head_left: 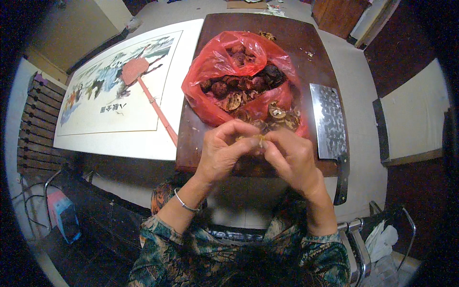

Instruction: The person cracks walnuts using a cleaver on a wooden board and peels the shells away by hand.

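At the near edge of the dark table, my left hand [221, 146] and my right hand [294, 158] meet with fingertips pinched. Between them is a small yellowish piece [261, 138], mostly covered by the fingers; its kind does not show. Just beyond stands a red plastic bag [203, 98], its mouth spread wide. Dark, wrinkled round fruits or nuts [220, 89] lie inside it. Broken brown husk pieces [278, 113] with pale insides are heaped at the bag's near side, right beyond my fingers. A metal band circles my left wrist.
A cleaver [329, 122] lies along the table's [306, 33] right side, its black handle past the near edge. On the left, a white board [138, 146] with a landscape picture carries a pink fly swatter [152, 98]. Crumbs [310, 54] dot the far right. Metal-framed chairs [356, 248] flank me.
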`<state>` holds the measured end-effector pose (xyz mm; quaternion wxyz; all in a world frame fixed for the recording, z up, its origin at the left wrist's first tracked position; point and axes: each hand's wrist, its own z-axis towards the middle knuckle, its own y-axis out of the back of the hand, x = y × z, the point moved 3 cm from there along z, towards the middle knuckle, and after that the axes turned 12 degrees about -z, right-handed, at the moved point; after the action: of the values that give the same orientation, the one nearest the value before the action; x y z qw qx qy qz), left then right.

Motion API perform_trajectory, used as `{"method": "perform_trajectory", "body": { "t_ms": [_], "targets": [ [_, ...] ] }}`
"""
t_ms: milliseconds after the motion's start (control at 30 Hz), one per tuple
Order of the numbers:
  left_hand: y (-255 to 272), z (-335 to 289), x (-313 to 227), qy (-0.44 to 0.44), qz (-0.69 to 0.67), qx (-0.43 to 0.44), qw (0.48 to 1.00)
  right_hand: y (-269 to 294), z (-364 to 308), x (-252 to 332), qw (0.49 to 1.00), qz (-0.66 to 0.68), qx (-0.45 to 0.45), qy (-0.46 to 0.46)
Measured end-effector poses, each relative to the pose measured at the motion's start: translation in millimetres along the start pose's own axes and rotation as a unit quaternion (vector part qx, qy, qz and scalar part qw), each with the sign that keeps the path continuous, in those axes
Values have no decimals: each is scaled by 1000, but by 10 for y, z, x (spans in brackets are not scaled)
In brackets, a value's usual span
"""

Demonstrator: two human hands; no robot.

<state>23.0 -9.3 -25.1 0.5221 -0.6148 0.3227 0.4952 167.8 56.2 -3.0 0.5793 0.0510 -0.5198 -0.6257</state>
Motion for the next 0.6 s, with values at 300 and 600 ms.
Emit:
{"method": "perform_trajectory", "body": {
  "t_ms": [300, 600],
  "targets": [
    [13, 3, 70, 21, -50, -22, 998, -34, -13, -70, 998, 64, 16, -21],
    [-7, -22, -13, -50, 68, -19, 996, -23, -12, -33, 999, 19, 25, -5]
  ]
}}
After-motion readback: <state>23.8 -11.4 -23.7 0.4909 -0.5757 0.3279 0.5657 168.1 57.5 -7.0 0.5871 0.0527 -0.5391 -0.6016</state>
